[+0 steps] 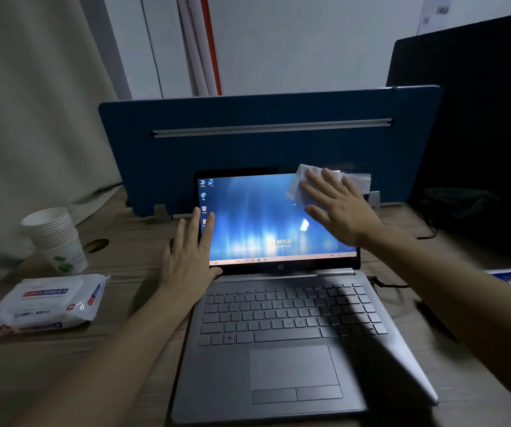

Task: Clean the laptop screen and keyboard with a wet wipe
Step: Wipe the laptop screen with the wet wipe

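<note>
In the head view, our right hand [337, 208] lies flat with spread fingers and presses the wet wipe [309, 180] on the upper right corner of the laptop screen [257, 217]. Our left hand [191, 254], open and holding nothing, steadies the screen's left edge. The keyboard [288, 312] looks not yet wiped. To do this well, we judge that light, even strokes across the screen are best, while the left hand supports the lid.

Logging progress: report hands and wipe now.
Right hand flat, pressing wet wipe on screen top right. Left hand bracing screen's left edge. Nothing obstructing.
</note>
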Tool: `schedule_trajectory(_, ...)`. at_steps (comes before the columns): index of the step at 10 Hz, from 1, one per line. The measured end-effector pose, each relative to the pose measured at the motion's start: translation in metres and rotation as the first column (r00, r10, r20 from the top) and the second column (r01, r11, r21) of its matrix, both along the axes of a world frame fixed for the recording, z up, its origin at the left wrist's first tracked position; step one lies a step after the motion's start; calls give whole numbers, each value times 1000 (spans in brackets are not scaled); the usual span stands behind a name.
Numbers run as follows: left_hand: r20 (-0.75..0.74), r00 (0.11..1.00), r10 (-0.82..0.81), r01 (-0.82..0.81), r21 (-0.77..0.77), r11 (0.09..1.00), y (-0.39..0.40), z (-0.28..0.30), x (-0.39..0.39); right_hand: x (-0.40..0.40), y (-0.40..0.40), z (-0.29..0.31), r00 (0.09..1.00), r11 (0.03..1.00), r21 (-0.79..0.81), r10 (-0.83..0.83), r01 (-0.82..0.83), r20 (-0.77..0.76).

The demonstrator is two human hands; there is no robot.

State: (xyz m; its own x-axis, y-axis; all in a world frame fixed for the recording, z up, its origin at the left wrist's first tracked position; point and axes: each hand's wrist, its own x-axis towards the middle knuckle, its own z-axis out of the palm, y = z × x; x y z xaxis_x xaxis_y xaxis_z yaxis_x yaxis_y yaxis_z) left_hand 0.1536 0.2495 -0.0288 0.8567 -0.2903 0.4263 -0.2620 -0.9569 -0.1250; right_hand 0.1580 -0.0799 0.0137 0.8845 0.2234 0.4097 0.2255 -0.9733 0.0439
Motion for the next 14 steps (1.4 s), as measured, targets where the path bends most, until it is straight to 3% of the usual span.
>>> schedule_trajectory(3, 6, 1000, -12, 12, -15, 1000, 0, 1, 1, -32, 8, -58, 999, 997, -69, 43, -44, -22)
schedule_trajectory(4, 9, 1000, -18, 18, -23, 1000, 0, 0, 1, -34, 0, -52, 998, 993, -110, 48, -52, -33)
schedule_trajectory(6, -4, 1000, -4, 4, -19, 1000, -1, 0, 0, -5, -12, -2, 998, 998, 5, -57, 57, 11)
schedule_trajectory(9, 8, 1000, -5, 5, -10, 1000, 0, 0, 0, -32, 1, -55, 997, 997, 7, -83, 83, -5)
schedule_trajectory(10, 5, 1000, -9, 9, -16, 1000, 0, 1, 0, -30, -6, -50, 997, 997, -10, -82, 82, 14)
schedule_trajectory(12, 5, 1000, -5, 5, -20, 1000, -1, 1, -1, 2, -15, -8, 988, 982, 117, -153, 149, 25)
schedule_trajectory(14, 9, 1000, 0, 0, -16, 1000, -1, 0, -1, -13, -8, -36, 989, 982, 127, -146, 141, 30)
